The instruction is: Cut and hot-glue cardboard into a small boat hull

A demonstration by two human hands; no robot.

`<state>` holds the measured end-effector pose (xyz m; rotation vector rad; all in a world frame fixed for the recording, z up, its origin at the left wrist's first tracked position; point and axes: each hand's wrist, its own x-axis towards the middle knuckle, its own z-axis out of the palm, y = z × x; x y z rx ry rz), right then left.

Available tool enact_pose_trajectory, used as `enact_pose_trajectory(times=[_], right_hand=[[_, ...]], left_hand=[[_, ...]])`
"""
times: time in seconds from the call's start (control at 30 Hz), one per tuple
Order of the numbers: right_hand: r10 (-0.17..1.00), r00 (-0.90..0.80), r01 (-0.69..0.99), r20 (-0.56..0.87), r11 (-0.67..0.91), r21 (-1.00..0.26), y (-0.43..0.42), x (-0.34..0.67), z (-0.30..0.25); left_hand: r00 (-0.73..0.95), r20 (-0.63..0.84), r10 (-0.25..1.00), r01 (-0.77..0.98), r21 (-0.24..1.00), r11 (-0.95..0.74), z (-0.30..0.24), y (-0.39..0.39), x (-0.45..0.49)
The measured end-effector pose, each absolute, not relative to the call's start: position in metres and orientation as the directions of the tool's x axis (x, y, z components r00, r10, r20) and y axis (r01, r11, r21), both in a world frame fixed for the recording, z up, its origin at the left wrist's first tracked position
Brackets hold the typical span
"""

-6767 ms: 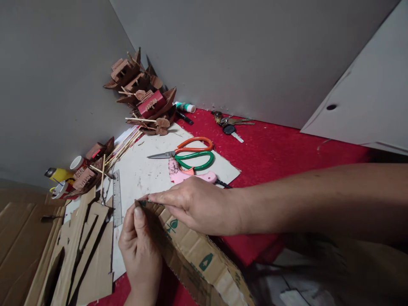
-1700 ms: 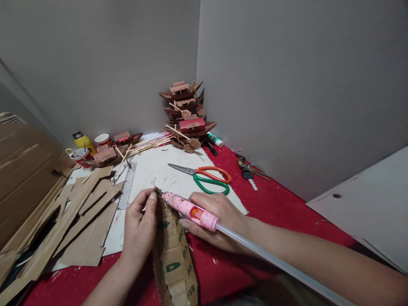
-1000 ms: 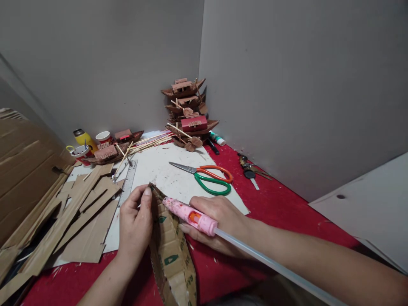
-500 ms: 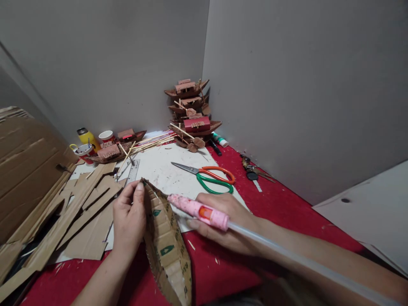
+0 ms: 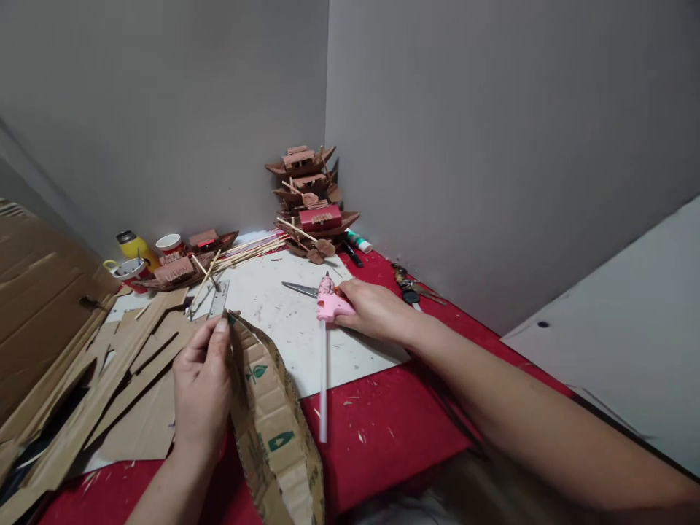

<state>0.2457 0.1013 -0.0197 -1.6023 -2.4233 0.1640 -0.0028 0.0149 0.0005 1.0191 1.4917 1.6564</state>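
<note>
My left hand (image 5: 203, 379) pinches the pointed upper end of a cardboard boat hull (image 5: 273, 415), which has green printed marks and hangs down toward the near edge. My right hand (image 5: 375, 312) grips the handle of a pink hot glue gun (image 5: 329, 300), nozzle pointing away from me. A long translucent glue stick (image 5: 323, 386) sticks out of its back end. Beneath the gun and hand lie the scissors (image 5: 299, 289); their blades show, while the handles are mostly hidden.
Stacked brown model boats (image 5: 317, 219) stand in the corner. Cut cardboard pieces (image 5: 145, 408) pile up at left. Behind them are paper cups (image 5: 170, 243), a yellow bottle (image 5: 134, 246) and thin wooden sticks (image 5: 249, 251). Keys (image 5: 410, 286) lie along the right wall.
My right hand has carried the glue gun away from the hull, up over the scissors, turning it upright in view. My left hand keeps its pinch on the hull. The view has shifted slightly right.
</note>
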Motion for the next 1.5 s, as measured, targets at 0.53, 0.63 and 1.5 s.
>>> enact_pose_trajectory(times=[0.53, 0.63, 1.5], right_hand=[[0.804, -0.504, 0.253, 0.315, 0.486, -0.836, 0.042, 0.194, -0.026], [0.827, -0.452, 0.305, 0.334, 0.495, -0.814, 0.046, 0.199, -0.025], [0.704, -0.566, 0.445, 0.430, 0.699, -0.560, 0.048, 0.203, -0.032]], left_hand=[[-0.239, 0.211, 0.948, 0.296, 0.946, -0.136, -0.010, -0.001, 0.027], [-0.185, 0.147, 0.972, 0.319, 0.944, -0.083, -0.006, -0.002, 0.026], [-0.028, 0.230, 0.973, 0.486, 0.854, -0.188, -0.021, 0.004, 0.032]])
